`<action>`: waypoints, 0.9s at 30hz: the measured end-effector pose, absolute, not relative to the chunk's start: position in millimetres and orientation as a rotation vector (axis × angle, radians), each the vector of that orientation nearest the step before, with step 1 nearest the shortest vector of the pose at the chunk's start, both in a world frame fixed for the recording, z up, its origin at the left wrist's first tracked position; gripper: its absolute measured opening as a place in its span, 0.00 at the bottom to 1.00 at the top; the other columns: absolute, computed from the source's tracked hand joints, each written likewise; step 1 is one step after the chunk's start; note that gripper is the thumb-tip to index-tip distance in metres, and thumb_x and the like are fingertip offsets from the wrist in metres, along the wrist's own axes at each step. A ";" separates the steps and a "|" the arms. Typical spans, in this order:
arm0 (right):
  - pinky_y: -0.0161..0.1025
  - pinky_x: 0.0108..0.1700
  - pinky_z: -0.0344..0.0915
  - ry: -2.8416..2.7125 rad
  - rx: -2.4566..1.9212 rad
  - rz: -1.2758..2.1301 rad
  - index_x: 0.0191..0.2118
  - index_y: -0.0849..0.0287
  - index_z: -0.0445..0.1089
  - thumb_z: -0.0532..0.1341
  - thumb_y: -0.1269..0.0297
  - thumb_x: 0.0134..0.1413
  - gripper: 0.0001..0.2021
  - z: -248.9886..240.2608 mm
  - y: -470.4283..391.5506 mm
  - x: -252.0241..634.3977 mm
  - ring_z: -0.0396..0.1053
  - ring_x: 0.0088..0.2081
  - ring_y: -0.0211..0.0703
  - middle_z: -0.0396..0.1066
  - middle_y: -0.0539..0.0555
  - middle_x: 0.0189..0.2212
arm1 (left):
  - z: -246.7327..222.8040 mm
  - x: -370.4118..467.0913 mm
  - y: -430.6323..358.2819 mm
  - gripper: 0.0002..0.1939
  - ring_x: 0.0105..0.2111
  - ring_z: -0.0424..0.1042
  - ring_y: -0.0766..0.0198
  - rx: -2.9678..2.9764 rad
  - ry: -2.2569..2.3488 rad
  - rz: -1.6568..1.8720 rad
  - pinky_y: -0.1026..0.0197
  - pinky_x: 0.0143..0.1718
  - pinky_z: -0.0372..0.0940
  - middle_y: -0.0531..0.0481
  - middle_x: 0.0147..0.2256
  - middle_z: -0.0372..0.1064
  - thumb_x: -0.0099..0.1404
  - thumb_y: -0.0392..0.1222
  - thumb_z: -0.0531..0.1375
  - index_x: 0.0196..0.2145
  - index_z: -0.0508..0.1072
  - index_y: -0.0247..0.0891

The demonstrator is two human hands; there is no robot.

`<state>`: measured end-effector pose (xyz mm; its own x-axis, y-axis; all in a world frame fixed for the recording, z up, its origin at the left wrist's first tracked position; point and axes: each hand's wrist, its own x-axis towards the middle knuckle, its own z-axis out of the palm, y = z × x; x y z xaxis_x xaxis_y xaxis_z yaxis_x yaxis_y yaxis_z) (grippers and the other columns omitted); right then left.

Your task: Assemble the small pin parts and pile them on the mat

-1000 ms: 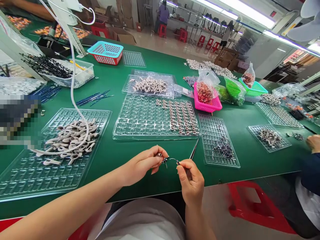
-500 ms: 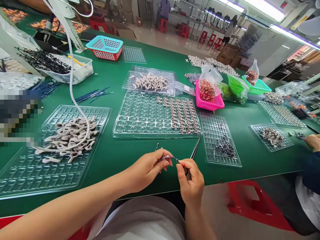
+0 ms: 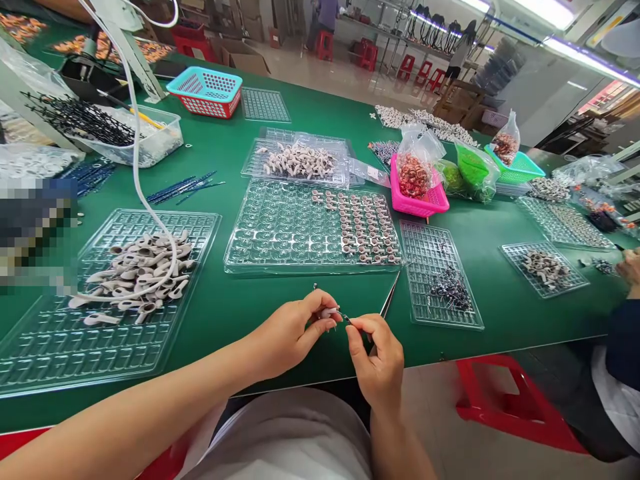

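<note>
Between the thumb and fingers of my left hand (image 3: 305, 327) is a small pale earbud shell (image 3: 329, 312). My right hand (image 3: 377, 357) pinches a thin dark strip-like part (image 3: 346, 318), whose far end meets the shell; whether it is inside cannot be made out. Steel tweezers (image 3: 391, 295) stick out past my right hand, their tips pointing away, tucked in the same grip. Ahead lies a clear moulded tray (image 3: 280, 230) with rows of earbud shells (image 3: 370, 227) on its right side. Right of it, a smaller clear tray (image 3: 423, 250) bears a pile of small dark wired parts (image 3: 453, 290).
At left, a clear tray (image 3: 145, 353) carries heaped grey earbud shells (image 3: 145, 270), with a white cable (image 3: 136, 153) arching over. Behind are a pink basket (image 3: 420, 203), a blue-and-red basket (image 3: 207, 100) and blue strips (image 3: 183, 187). A co-worker's hand (image 3: 631, 270) is at far right.
Both hands have shifted slightly left, and the dark part is closer to the shell. The shell has turned a little in my left fingers.
</note>
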<state>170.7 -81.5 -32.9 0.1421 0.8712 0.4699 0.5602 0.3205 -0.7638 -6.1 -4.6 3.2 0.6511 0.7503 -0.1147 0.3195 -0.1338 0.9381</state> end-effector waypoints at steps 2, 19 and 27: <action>0.36 0.35 0.66 -1.541 -1.362 0.376 0.40 0.56 0.70 0.59 0.73 0.61 0.06 -32.9 -81.2 170.5 0.71 0.33 0.39 0.73 0.51 0.33 | 2.8 -7.0 -2.8 0.07 0.41 0.74 0.59 1.805 0.893 0.478 0.59 0.43 0.66 0.48 0.40 0.76 0.71 0.42 0.53 0.43 0.69 0.41; 0.36 0.35 0.64 -1.574 -1.387 0.455 0.37 0.57 0.69 0.59 0.74 0.60 0.05 -31.6 -80.0 168.2 0.66 0.31 0.37 0.69 0.50 0.30 | -12.9 -11.9 1.6 0.12 0.40 0.76 0.62 2.238 0.817 0.743 0.61 0.45 0.71 0.47 0.39 0.77 0.70 0.34 0.57 0.48 0.75 0.38; 0.37 0.35 0.64 -1.609 -1.396 0.469 0.36 0.58 0.70 0.59 0.73 0.61 0.05 -31.3 -79.1 167.5 0.67 0.30 0.38 0.70 0.50 0.29 | -16.0 -10.5 -0.1 0.11 0.41 0.76 0.61 2.326 0.752 0.756 0.62 0.44 0.72 0.46 0.39 0.78 0.71 0.35 0.56 0.48 0.76 0.36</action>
<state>167.5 -79.1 -31.3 0.0708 0.9191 0.3876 0.5665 0.2828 -0.7740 -10.5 -0.1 -16.0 0.6813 0.6531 0.3307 0.3279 -0.6762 0.6598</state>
